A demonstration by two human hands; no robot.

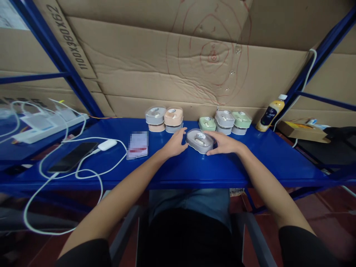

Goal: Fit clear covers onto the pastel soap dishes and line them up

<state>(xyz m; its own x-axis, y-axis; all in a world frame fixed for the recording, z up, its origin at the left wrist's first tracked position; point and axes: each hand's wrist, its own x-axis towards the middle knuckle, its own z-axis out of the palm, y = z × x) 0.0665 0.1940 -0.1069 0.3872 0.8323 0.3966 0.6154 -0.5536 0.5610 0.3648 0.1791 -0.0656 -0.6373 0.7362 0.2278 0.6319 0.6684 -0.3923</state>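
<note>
A grey box with rounded ends and a clear plastic cover (200, 142) lies near the middle of the blue table, a white oval label on its top. My right hand (224, 143) curves round its right end, thumb at the near side and fingers at the far side. At the opposite end is my left hand (175, 144), its fingers and thumb apart; whether the fingertips touch the box I cannot tell. Behind it stand a green box (207, 123), a stack topped by a grey box (224, 118) and another topped by a green box (241, 119).
Two more stacks, under a grey box (155, 115) and a peach box (173, 117), stand back left. A phone (138, 144), a dark phone (73, 157) with white cables and a power strip (47, 128) are leftward. A juice bottle (271, 113) leans at right.
</note>
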